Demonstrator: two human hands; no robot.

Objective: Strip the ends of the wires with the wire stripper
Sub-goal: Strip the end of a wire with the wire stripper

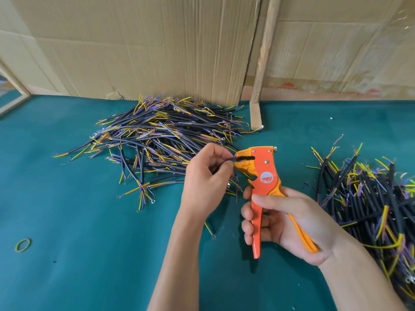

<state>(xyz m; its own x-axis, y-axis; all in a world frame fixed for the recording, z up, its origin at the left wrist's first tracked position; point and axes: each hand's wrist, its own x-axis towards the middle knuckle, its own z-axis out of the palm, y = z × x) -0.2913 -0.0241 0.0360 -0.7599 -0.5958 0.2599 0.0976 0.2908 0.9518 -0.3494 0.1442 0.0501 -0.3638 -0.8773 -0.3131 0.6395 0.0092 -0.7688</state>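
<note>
At the far left edge a pale wooden frame (pixel 13 95) is cut off by the border, and nearer the viewer a yellow-green rubber band (pixel 23 245) lies flat on the teal worktop (pixel 74 216). Further in, a large heap of wires (pixel 157 140) sprawls against the foot of the cardboard sheets (pixel 134 41) standing behind the worktop; black sheaths and yellow, purple and reddish cores cross so thickly that single pieces are hard to follow. Some ends show small metal ring terminals, but most ends are too fine to make out. The left hand (pixel 205 176) comes up from the lower edge, fingers curled, pinching a short wire (pixel 225 161) whose coloured tips reach into the mouth of the wire stripper (pixel 261 176); the hand hides most of the wire's length, and whether the jaws bite it cannot be told. The orange tool stands almost upright, head to the left, its two handles wrapped by the right hand (pixel 285 221), fingers round the front handle and palm against the yellow-edged rear one, which hides part of both. A rough wooden slat (pixel 263 63) leans between the cardboard sheets. At the right a second heap of wires (pixel 370 209) runs off the right edge.
</note>
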